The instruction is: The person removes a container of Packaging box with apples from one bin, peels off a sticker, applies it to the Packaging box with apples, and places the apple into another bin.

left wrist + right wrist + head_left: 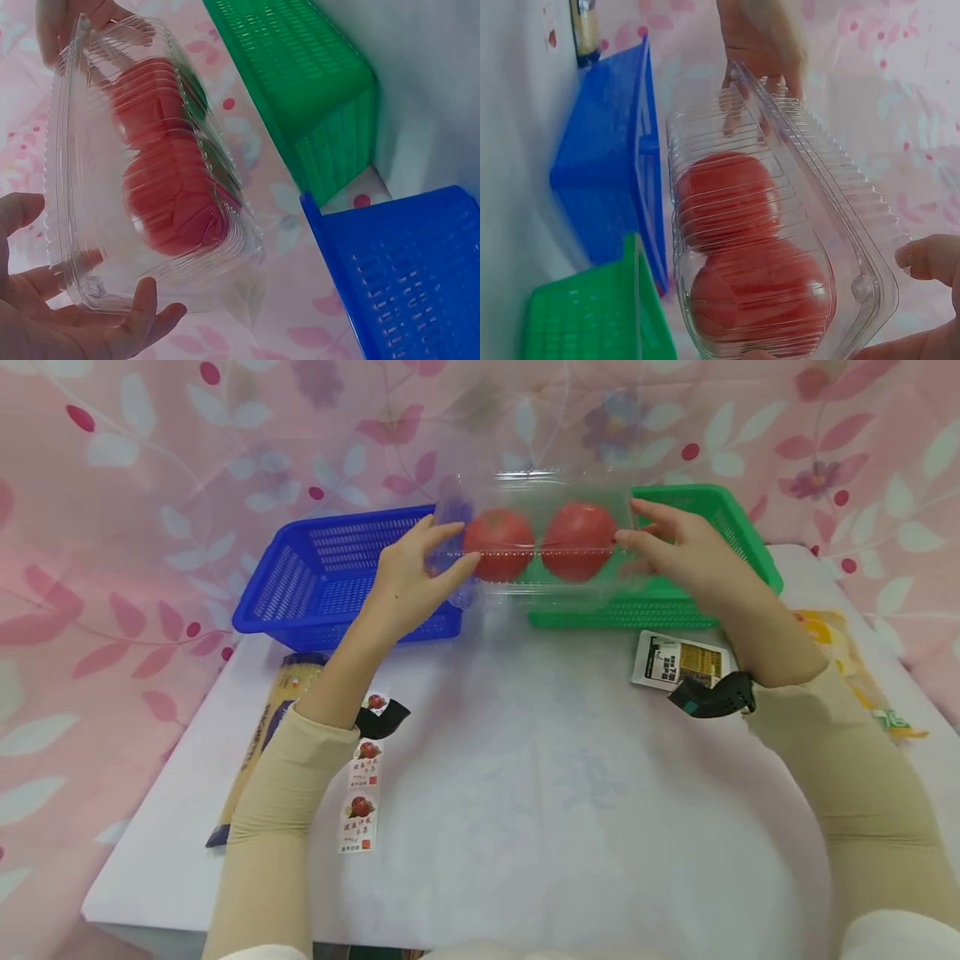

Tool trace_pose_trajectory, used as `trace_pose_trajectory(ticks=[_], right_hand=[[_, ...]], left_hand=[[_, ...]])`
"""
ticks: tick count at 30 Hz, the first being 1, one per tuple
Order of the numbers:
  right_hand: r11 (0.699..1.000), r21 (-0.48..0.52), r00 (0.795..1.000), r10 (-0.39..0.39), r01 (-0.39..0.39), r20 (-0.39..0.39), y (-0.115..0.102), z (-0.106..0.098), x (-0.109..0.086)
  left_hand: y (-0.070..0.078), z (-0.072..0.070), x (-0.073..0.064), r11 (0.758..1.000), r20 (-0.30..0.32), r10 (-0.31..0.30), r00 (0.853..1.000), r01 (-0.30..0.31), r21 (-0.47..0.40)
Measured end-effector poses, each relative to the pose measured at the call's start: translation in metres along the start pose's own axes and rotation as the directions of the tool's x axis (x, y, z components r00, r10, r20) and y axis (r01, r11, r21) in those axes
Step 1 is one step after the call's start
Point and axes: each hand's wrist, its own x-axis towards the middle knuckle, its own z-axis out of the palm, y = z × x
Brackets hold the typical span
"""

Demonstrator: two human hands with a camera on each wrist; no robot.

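Note:
Both hands hold up a clear plastic clamshell box [534, 553] by its two ends, above the table's far side. Two red round fruits lie side by side in it, a left one [498, 531] and a right one [580, 537]. My left hand [415, 570] grips the left end, thumb on the near side; the left wrist view shows its fingers [144, 304] under the box's corner. The right hand [678, 550] grips the other end between thumb and fingers. The box is tilted, its rims close together; I cannot tell whether the lid is fastened.
Behind stand a blue basket [300, 625] at left and a green basket [622, 612] at right, partly behind the box. Left lie a spaghetti pack [258, 752] and fruit stickers [360, 818]; right, a small printed packet [681, 660] and a yellow bag [847, 660].

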Motion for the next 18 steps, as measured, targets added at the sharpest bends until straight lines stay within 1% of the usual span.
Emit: trace_pose_trajectory(ticks=[3, 5, 10, 12, 14, 18], right_hand=[[1.0, -0.021, 1.0, 0.003, -0.003, 0.017, -0.001, 0.007, -0.007], [1.0, -0.029, 1.0, 0.0, 0.0, 0.022, -0.002, 0.011, -0.012], [0.998, -0.058, 0.999, 0.0, 0.003, 0.038, -0.002, 0.02, -0.026], [0.997, -0.076, 0.999, 0.005, -0.002, 0.045, -0.001, 0.024, -0.032], [0.996, -0.085, 0.998, 0.011, -0.006, 0.059, 0.001, 0.028, -0.038], [0.997, -0.074, 0.996, -0.013, 0.019, 0.084, 0.006, 0.036, -0.051]], left_hand=[[-0.002, -0.005, -0.016, 1.0, 0.014, 0.001, 1.0, -0.001, 0.022], [-0.003, -0.007, -0.028, 0.999, 0.012, 0.015, 1.0, -0.015, 0.04], [-0.003, -0.01, -0.06, 0.998, 0.011, 0.051, 0.999, -0.051, 0.035], [-0.004, -0.009, -0.073, 0.996, 0.006, 0.08, 0.997, -0.08, 0.042], [-0.004, -0.008, -0.085, 0.99, -0.012, 0.126, 0.992, -0.125, 0.072], [-0.007, -0.002, -0.11, 0.972, -0.051, 0.211, 0.976, -0.204, 0.119]])
